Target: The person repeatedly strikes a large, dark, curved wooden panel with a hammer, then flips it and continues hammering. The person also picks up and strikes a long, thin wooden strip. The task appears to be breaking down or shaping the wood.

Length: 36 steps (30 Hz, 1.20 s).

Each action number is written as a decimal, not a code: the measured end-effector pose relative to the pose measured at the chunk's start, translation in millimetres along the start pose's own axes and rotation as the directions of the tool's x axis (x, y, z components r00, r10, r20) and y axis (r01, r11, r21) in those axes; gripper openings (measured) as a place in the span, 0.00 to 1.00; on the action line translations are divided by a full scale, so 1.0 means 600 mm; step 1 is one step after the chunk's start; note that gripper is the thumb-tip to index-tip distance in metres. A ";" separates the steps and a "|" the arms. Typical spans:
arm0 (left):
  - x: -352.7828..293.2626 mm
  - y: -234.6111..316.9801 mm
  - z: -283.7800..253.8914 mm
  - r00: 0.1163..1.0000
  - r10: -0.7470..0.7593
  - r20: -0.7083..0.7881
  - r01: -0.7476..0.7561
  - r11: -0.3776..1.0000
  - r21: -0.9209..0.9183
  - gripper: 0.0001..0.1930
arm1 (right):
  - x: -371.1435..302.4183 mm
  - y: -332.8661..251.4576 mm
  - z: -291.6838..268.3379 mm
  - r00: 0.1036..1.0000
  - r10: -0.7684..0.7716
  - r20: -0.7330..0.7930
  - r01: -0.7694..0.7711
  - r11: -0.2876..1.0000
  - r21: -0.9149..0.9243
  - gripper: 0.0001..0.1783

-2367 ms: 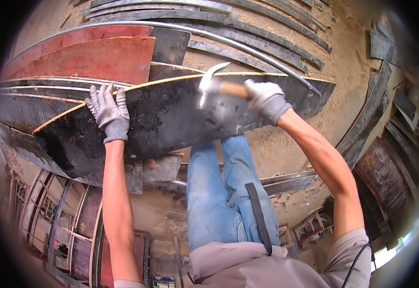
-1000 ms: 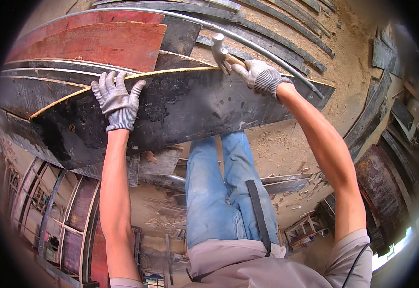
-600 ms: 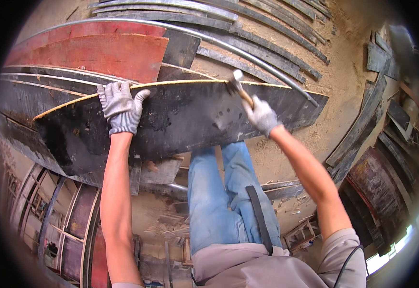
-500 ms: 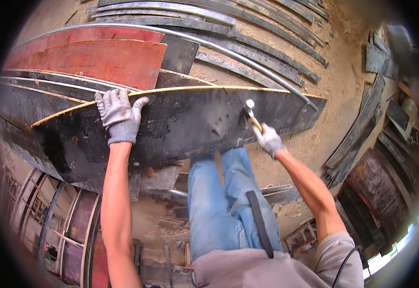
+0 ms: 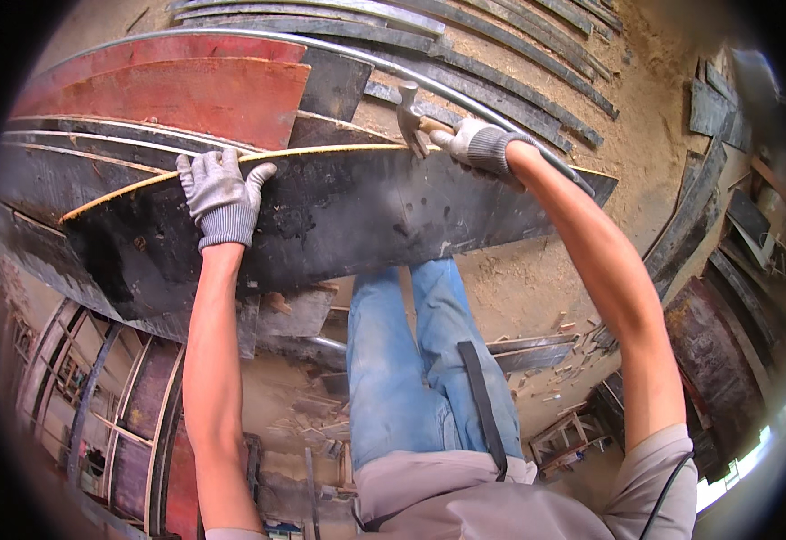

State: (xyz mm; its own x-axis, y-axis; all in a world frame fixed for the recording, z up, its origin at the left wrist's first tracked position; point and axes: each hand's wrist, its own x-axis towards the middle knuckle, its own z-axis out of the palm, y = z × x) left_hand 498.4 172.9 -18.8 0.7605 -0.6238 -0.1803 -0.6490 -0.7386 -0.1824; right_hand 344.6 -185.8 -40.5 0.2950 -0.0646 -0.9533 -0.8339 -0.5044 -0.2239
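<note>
Gripping 1 hammer (image 5: 408, 115), 1 black panel (image 5: 357, 216)

A curved black panel (image 5: 339, 220) is stood on edge under the left hand (image 5: 220, 193); a hammer (image 5: 408, 115), seemingly steel-headed, is gripped in the right hand (image 5: 476, 144).

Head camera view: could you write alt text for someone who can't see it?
A gloved right hand holds a hammer at the top edge of a curved black panel, which the gloved left hand steadies; red panels lie behind.

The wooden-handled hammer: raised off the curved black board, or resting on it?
Resting: the wooden-handled hammer in the right hand has its metal head meeting the curved black board's top edge.
</note>
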 end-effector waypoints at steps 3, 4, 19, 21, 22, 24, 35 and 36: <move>-0.001 0.000 -0.002 1.000 0.004 -0.003 -0.004 1.000 -0.009 0.33 | 0.008 0.042 0.025 0.966 -0.226 -0.124 0.202 0.963 -0.177 0.47; 0.001 0.001 -0.003 0.999 -0.016 0.043 0.016 1.000 0.007 0.34 | 0.007 0.062 0.043 0.956 -0.259 -0.137 0.232 0.955 -0.184 0.45; 0.004 0.015 0.001 0.998 -0.013 0.060 0.012 0.999 0.030 0.34 | -0.020 0.073 0.089 0.988 -0.018 -0.157 0.044 0.986 0.162 0.43; 0.003 0.017 0.000 0.999 -0.014 0.037 0.013 1.000 0.015 0.35 | -0.023 0.067 0.069 0.971 -0.161 -0.175 0.170 0.985 0.036 0.37; 0.004 0.017 -0.001 0.999 -0.011 0.041 0.011 1.000 0.015 0.35 | -0.024 0.071 0.077 0.992 -0.062 -0.111 0.076 0.989 0.129 0.50; 0.003 0.017 0.001 0.998 -0.007 0.057 0.006 1.000 0.022 0.35 | -0.016 0.092 0.128 0.953 -0.050 -0.297 0.091 0.988 0.124 0.42; 0.001 0.024 0.020 0.998 0.058 0.012 -0.059 0.996 0.066 0.36 | 0.048 0.195 0.351 0.816 0.057 -0.575 0.191 0.912 0.362 0.28; 0.001 0.023 0.021 0.998 0.065 0.026 -0.067 0.994 0.086 0.36 | 0.045 0.197 0.349 0.820 0.079 -0.567 0.152 0.925 0.349 0.29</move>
State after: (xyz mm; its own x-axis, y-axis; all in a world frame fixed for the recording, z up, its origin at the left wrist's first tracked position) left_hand 489.5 165.6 -33.7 0.7160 -0.6634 -0.2173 -0.6978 -0.6703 -0.2524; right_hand 156.2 -67.2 -135.2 0.4401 -0.5809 -0.6848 -0.8892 -0.1756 -0.4225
